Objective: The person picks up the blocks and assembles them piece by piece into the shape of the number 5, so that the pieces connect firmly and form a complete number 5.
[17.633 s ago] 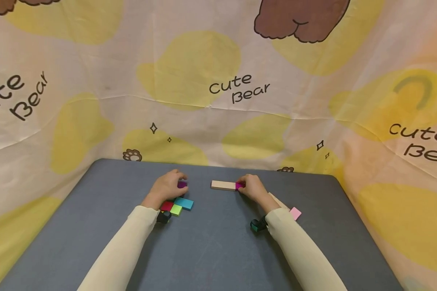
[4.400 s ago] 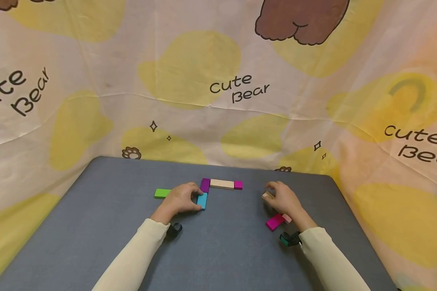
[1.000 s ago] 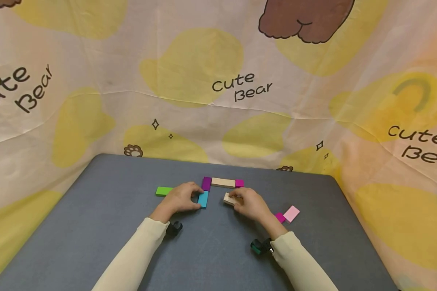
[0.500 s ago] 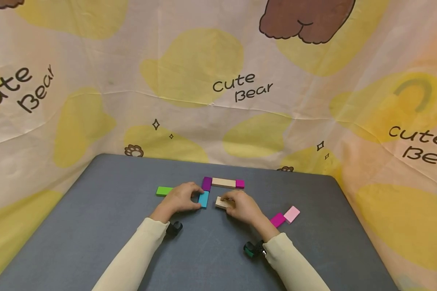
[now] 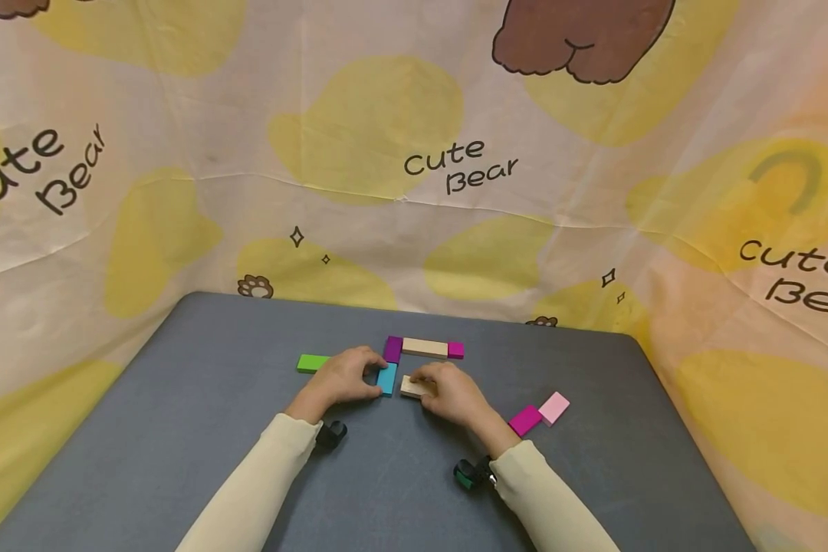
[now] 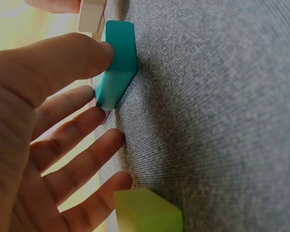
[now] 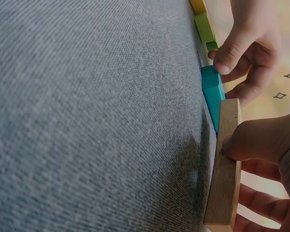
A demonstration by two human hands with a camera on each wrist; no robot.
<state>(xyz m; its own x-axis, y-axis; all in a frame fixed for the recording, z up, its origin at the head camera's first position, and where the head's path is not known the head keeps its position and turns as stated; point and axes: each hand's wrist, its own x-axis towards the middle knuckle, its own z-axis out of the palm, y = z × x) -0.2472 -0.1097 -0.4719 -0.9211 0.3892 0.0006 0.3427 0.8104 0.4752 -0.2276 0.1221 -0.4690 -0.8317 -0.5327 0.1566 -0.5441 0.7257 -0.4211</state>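
My left hand (image 5: 341, 376) pinches a blue block (image 5: 386, 378) lying on the table; in the left wrist view the thumb is on one end of the blue block (image 6: 121, 48), with the other fingers spread beyond it. A plain wooden block (image 5: 412, 386) is in my right hand (image 5: 455, 395), gripped by thumb and fingers just right of the blue one. In the right wrist view the wooden block (image 7: 224, 179) stands tilted close over the cloth. Behind the blue block lies a purple block (image 5: 392, 349), followed rightward by another plain block (image 5: 425, 348) and a magenta block (image 5: 456, 350).
A green block (image 5: 313, 363) lies left of my left hand; beside it the right wrist view shows a yellow block (image 7: 198, 6). On the right, another magenta block (image 5: 525, 420) touches a pink block (image 5: 554, 409). A patterned cloth (image 5: 345, 253) hangs behind the grey table (image 5: 359, 491).
Since the oldest frame, the purple and blue blocks have joined the row. My right hand has carried the wooden block leftward to beside the blue block; the left hand stays there.
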